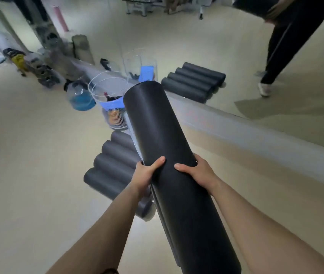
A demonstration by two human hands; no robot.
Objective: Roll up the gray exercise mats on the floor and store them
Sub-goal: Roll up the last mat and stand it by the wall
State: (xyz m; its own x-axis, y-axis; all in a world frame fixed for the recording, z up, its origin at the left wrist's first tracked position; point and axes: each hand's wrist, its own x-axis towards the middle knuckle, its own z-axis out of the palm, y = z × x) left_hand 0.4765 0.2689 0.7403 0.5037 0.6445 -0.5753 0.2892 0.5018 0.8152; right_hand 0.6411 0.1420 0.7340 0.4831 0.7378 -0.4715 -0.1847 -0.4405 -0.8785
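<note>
Both hands grip a rolled dark gray exercise mat point(169, 151) held in the air, left hand point(147, 175) and right hand point(194, 171) curled round it; four rolled mats point(109, 165) lie on the floor point(28, 155) below, beside the mirror's point(275, 99) bottom edge.

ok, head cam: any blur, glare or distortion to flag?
Head view: dim overall; rolled mat, left hand and right hand fairly sharp; clutter at upper left smeared; edges bent by the wide angle; soft glare on the floor under the mat.
</note>
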